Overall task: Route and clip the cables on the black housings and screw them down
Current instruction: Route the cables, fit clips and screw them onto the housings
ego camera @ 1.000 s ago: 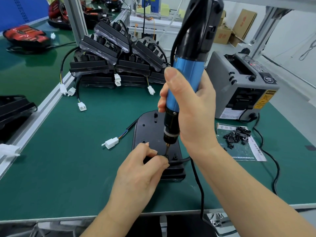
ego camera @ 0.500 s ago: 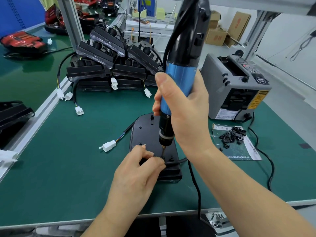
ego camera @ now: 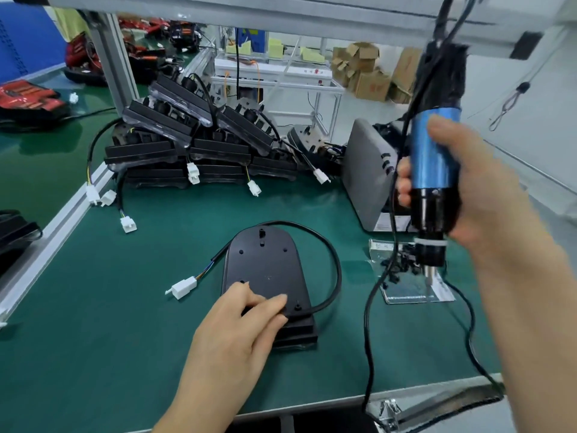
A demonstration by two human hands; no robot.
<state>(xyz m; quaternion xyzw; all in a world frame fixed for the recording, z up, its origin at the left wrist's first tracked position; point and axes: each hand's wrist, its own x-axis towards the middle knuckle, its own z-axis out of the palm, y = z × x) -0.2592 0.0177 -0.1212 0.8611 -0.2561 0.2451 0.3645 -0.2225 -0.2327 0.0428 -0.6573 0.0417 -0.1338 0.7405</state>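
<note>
Under left hand (ego camera: 237, 326): housing (ego camera: 265, 264) near corner hidden | screwdriver (ego camera: 434, 170) bit blurred

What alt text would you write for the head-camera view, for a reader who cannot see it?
A person's right hand holds a blue-and-black electric screwdriver up at the right, while the left hand rests on the near end of a black housing on a green mat. The housing's black cable loops round its right side to a white connector on its left.

Bright, even overhead light; soft shadow beneath left hand (ego camera: 231, 332) on worktop (ego camera: 125, 307). Right hand (ego camera: 487, 195), screwdriver (ego camera: 434, 170) motion-blurred. Edges bent by wide angle.
</note>
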